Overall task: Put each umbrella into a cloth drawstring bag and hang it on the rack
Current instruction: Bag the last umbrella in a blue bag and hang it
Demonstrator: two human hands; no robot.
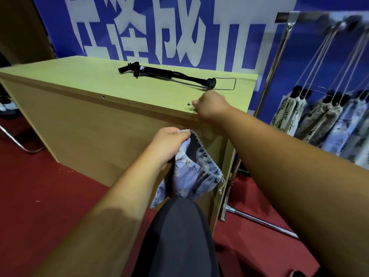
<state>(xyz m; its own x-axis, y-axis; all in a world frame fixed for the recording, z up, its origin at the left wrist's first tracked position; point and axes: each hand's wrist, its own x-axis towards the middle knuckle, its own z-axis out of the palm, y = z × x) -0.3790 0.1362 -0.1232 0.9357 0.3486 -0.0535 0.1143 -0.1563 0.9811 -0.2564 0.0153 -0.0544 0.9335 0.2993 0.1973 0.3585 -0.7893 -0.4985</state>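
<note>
We hold a cloth bag (196,172) open beside the bench (79,82).
Left grip (169,144) pinches its rim; right grip (209,106), curled, pinches a metal pin (188,104) (black umbrella (157,73) lies beyond).

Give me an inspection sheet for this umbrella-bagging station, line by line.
Surface: light wooden table.
Job's things: black umbrella lies on the table's far side; blue patterned cloth bag hangs open in front of the table; filled bags hang on the rack.
Clutter: nothing seen.
Hands: left hand grips the cloth bag's mouth; right hand pinches a small metal piece at the table's edge.
Cables: nothing seen.
Surroundings: blue banner behind, red carpet below.
</note>
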